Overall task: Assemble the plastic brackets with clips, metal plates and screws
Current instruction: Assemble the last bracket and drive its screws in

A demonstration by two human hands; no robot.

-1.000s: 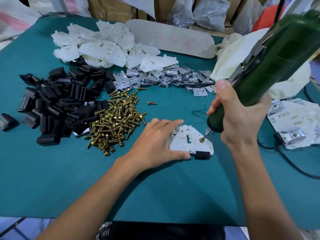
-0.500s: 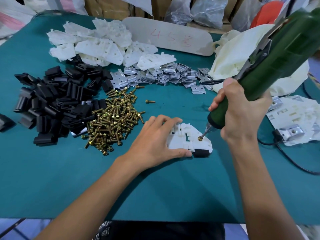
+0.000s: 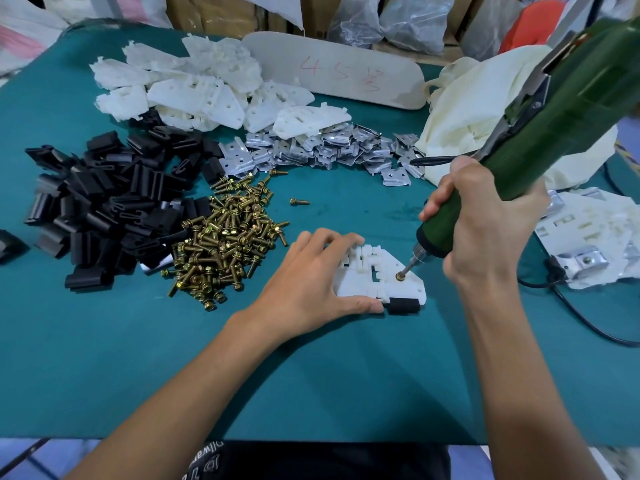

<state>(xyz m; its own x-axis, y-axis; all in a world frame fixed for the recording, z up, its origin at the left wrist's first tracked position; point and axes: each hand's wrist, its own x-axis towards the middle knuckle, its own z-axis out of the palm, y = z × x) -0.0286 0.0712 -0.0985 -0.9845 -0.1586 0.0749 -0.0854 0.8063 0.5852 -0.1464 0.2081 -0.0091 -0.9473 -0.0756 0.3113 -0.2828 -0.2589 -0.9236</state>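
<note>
A white plastic bracket [image 3: 398, 285] lies flat on the teal table [image 3: 104, 341], with a black clip [image 3: 403, 305] on its near edge. My left hand [image 3: 311, 282] presses on the bracket's left side, fingers spread over it and thumb along its near edge. My right hand [image 3: 485, 220] grips a green electric screwdriver [image 3: 561, 119]. Its bit sits on a brass screw [image 3: 400, 276] in the bracket's right part.
Loose brass screws [image 3: 225, 237] are heaped left of my left hand, black clips [image 3: 104, 202] further left, white brackets [image 3: 194, 88] and metal plates [image 3: 329, 147] behind. Finished brackets [image 3: 588, 244] and a black cable [image 3: 581, 317] lie at right, near a cream bag [image 3: 467, 98].
The screw has gone down into the bracket and the screwdriver bit has followed it. My left hand stays on the bracket.
</note>
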